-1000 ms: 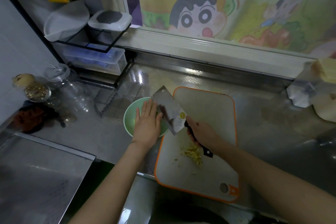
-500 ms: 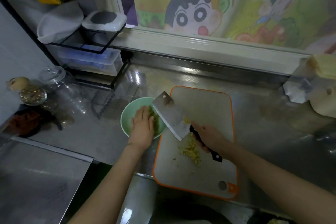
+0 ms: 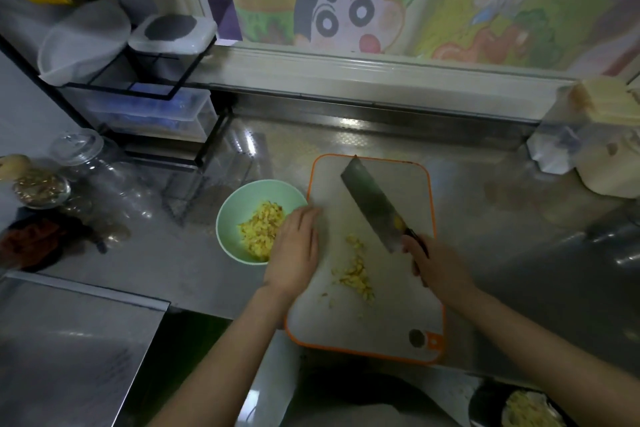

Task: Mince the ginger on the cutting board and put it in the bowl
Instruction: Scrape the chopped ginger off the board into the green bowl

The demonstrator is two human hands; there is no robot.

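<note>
Two heaps of ginger are in play. The bigger heap (image 3: 261, 230) sits in the bowl (image 3: 228, 208), and the smaller heap (image 3: 355, 274) lies near the middle of the board (image 3: 388, 319). The bowl stands on the desk (image 3: 502, 218) just beside the board's left edge. I judge it is there so that each load has only a short way to travel.

My left hand (image 3: 296, 250) lies palm down over that left edge, its fingers straight and together. It holds nothing, and its fingertips are close to the bowl's rim. I take it to be placed there to push ginger along. My right hand (image 3: 436, 267) is wrapped round the handle of the cleaver (image 3: 372, 204), near the right edge.

The blade's long axis runs on a slant, heel toward the right edge and tip toward the far edge near the far-left corner. I cannot tell whether the blade touches the board. A yellow scrap clings by its heel.

The smaller heap is a loose streak running from the near edge toward the far edge, and its far end points at the heel. My guess is that one scoop more should clear it.
</note>
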